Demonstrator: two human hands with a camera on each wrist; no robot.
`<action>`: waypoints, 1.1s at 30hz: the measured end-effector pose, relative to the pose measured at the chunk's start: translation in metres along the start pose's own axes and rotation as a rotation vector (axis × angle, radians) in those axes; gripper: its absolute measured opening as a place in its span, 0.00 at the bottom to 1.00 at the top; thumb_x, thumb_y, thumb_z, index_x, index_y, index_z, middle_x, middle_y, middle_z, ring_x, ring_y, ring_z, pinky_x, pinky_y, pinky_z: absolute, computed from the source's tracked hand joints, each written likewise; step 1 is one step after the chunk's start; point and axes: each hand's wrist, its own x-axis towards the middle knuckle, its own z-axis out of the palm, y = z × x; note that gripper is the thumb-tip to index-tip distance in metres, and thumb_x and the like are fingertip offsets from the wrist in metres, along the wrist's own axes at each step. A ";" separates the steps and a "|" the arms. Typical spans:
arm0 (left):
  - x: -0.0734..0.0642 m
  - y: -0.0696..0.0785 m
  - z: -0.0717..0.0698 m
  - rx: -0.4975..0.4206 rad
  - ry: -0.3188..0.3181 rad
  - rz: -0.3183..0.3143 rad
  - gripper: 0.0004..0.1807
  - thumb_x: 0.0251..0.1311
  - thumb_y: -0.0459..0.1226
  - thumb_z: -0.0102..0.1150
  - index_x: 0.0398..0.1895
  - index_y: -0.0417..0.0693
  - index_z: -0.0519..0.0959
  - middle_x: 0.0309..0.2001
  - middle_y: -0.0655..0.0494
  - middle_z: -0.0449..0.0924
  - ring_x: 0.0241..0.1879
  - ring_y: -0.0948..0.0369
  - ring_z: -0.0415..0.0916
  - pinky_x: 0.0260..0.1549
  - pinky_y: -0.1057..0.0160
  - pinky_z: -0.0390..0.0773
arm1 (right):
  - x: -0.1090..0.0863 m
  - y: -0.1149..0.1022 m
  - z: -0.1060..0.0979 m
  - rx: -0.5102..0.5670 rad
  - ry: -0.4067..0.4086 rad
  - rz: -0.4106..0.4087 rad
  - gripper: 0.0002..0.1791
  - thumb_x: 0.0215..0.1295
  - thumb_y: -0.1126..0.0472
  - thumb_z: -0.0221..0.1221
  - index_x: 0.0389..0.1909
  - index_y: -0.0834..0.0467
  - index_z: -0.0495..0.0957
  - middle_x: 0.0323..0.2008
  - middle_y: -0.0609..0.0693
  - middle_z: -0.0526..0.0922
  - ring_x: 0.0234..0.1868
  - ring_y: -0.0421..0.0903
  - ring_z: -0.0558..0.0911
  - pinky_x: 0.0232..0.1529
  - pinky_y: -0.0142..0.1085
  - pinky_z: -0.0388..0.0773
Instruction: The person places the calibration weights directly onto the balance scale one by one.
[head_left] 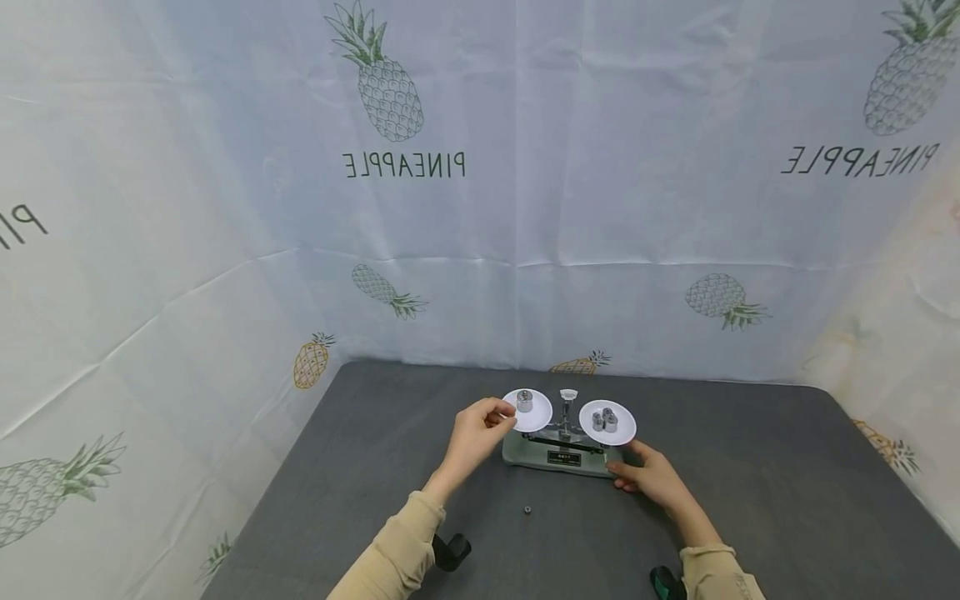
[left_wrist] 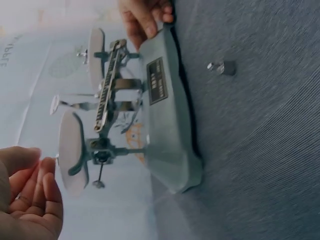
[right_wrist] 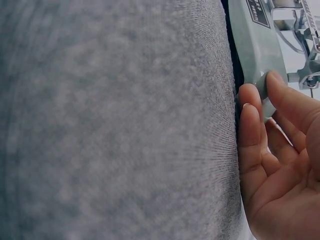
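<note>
A pale green balance scale (head_left: 564, 457) with two white pans stands on the dark table. My left hand (head_left: 477, 439) is at the rim of the left pan (head_left: 537, 421), fingers loosely bent, with nothing visible between them. On that pan sits one metal weight (head_left: 524, 402). Several smaller weights (head_left: 606, 420) stand together on the right pan (head_left: 592, 433). With thumb on top and fingers against the side, my right hand (right_wrist: 285, 160) grips the right end of the scale's base (right_wrist: 257, 45). A small knobbed weight (left_wrist: 223, 67) stands on the table before the scale.
The grey table (head_left: 360, 467) runs back to a pale cloth (head_left: 480, 217) printed with pineapples. Another cloth wall closes the left side. Dark straps or devices (head_left: 452, 552) hang at both wrists.
</note>
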 end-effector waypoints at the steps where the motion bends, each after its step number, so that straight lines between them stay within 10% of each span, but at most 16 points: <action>1: -0.003 0.000 0.001 -0.012 0.008 0.002 0.03 0.54 0.33 0.63 0.33 0.46 0.82 0.32 0.53 0.83 0.29 0.66 0.78 0.30 0.72 0.76 | 0.000 0.000 0.000 -0.002 -0.003 -0.002 0.39 0.59 0.60 0.62 0.66 0.71 0.56 0.33 0.56 0.82 0.26 0.42 0.82 0.28 0.32 0.79; 9: -0.024 -0.006 0.006 -0.039 -0.004 0.014 0.02 0.53 0.34 0.65 0.28 0.45 0.82 0.27 0.55 0.82 0.23 0.73 0.72 0.25 0.73 0.75 | 0.000 -0.001 0.000 0.006 -0.012 -0.011 0.38 0.59 0.61 0.61 0.65 0.72 0.56 0.32 0.56 0.83 0.25 0.41 0.82 0.28 0.32 0.79; 21: -0.053 -0.023 0.020 -0.087 -0.294 -0.143 0.04 0.53 0.39 0.64 0.28 0.49 0.84 0.26 0.53 0.83 0.20 0.77 0.69 0.22 0.74 0.71 | 0.000 0.000 -0.001 0.010 -0.019 -0.011 0.38 0.59 0.60 0.62 0.65 0.71 0.56 0.31 0.55 0.83 0.26 0.42 0.83 0.28 0.32 0.79; 33: -0.065 -0.033 0.032 -0.169 -0.394 -0.216 0.04 0.46 0.31 0.67 0.27 0.41 0.83 0.25 0.46 0.84 0.19 0.76 0.70 0.20 0.76 0.69 | -0.001 0.000 0.000 0.011 -0.016 -0.018 0.36 0.59 0.61 0.61 0.64 0.71 0.58 0.31 0.55 0.84 0.25 0.41 0.82 0.28 0.31 0.79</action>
